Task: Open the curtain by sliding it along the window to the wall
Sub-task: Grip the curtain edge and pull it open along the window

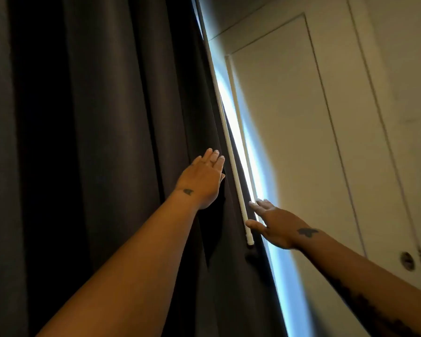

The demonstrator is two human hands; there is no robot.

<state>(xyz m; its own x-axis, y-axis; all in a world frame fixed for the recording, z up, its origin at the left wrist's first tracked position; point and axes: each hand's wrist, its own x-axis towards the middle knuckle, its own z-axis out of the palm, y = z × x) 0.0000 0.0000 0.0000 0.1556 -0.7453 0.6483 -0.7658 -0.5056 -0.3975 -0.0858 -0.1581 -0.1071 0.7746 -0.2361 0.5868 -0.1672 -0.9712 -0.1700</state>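
Both forearms reach up from the bottom edge toward the curtain (112,142), a dark grey, heavily folded cloth that hangs over the left and middle of the view. On the curtain's right edge the left hand (203,179) lies flat against the fabric with its fingers (214,157) straight and held together – open, not gripping anything, though whether the palm actually presses the cloth or only hovers just off it cannot be told. A small dark tattoo (187,191) sits at that wrist. Just right of the curtain's edge hangs a thin white wand (231,152), running long and slanted down the edge and ending in a blunt tip below both hands. The right hand (276,226) is at the lower part of this wand, fingers spread and open; its thumb (254,224) touches or nearly touches the wand's side, and the fingertips point toward the curtain's edge – no closed grip shows. A dark tattoo (307,231) marks this wrist too, and more dark markings run along the forearm. Right of the curtain, a narrow strip of bright bluish daylight (243,142) shines between the cloth and a white wall (399,69). A white panelled door (289,132) stands in that wall, near the curtain, with a round dark fitting (407,260) low on its right side.
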